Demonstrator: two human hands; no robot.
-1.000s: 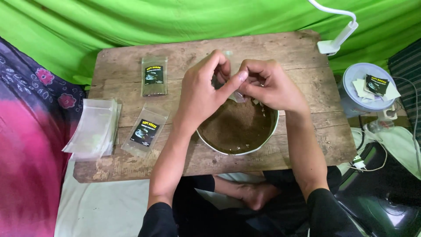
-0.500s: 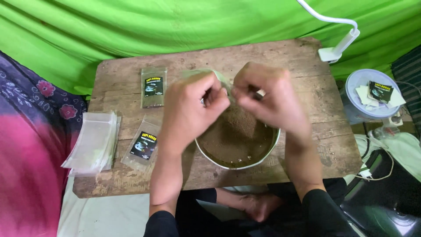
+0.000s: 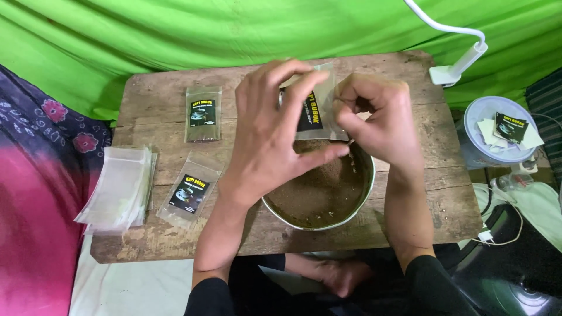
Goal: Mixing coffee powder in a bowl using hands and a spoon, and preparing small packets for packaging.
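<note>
Both hands have lifted the small clear pouch higher above the metal bowl of brown powder, left hand and right hand pinching its thin, light, floppy top edges, the best place to hold it.

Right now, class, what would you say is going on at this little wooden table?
A person holds a small clear pouch with a dark label in both hands, left hand and right hand, above a metal bowl of brown powder. The bowl sits on a worn wooden table. Two more labelled pouches lie to the left, beside a stack of empty clear bags. A lidded plastic tub stands off to the right.
</note>
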